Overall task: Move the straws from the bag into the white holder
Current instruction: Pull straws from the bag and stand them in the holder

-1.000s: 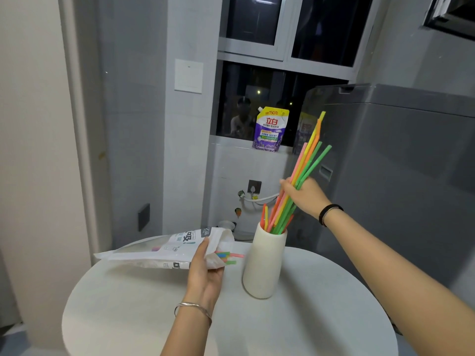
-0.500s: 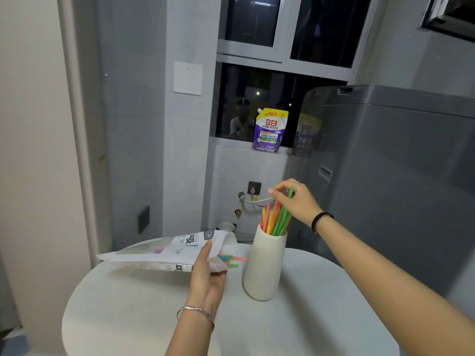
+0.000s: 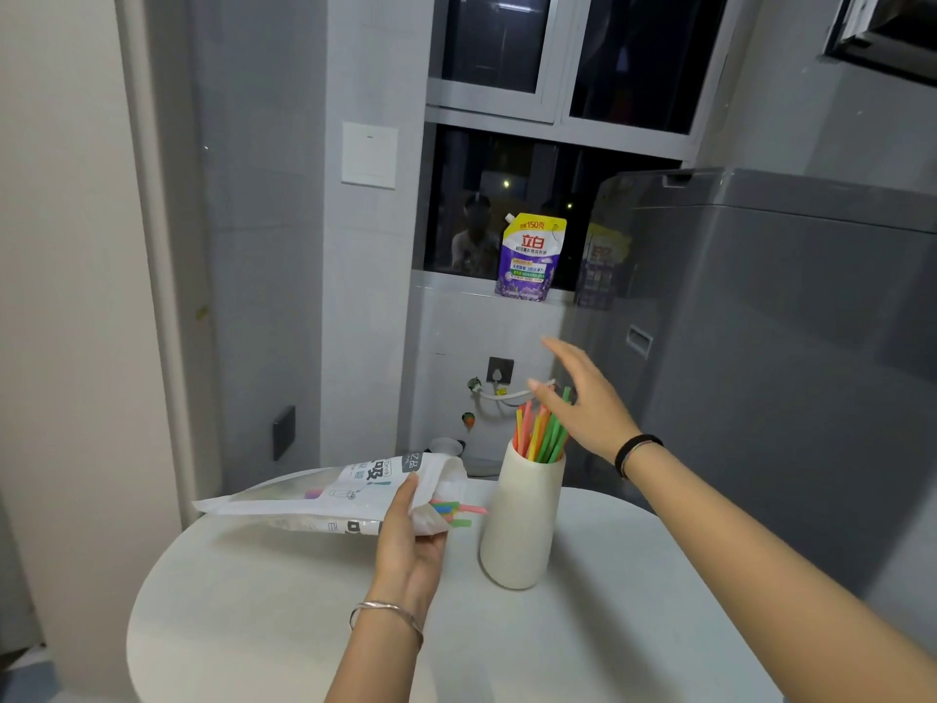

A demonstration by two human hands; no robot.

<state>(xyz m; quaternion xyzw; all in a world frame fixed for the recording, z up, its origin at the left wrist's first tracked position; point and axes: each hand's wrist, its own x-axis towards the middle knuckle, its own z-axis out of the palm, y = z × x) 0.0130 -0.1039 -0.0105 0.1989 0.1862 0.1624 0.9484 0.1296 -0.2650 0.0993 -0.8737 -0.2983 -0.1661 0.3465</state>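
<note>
While a big grey machine [image 3: 786, 372] fills the right side of the room, a round white table [image 3: 284, 626] stands in front of it. Over the table's left half lies the bag [image 3: 314, 499], nearly flat, white with dark print, its open mouth turned toward the white holder [image 3: 522, 530]. Whether the bag rests on the tabletop I cannot tell. The holder stands upright on the table, just right of the bag's mouth.

The left hand [image 3: 410, 545] grips the bag close to its mouth, thumb laid over the top and fingers curled underneath. The right hand [image 3: 588, 398] hovers over the holder with its fingers straight and spread, holding nothing.

A bunch of straws [image 3: 540, 433], orange, pink, yellow and green, stands in the holder and leans a little to the right, the upper ends well above the rim. A few more straw ends [image 3: 456, 515], pink, green and blue, stick out of the bag's mouth toward the holder.

On the window ledge [image 3: 456, 286] behind stands a purple and yellow pouch [image 3: 530, 261]. A silver bangle [image 3: 385, 613] circles the left wrist, a black band [image 3: 636, 451] the right.
</note>
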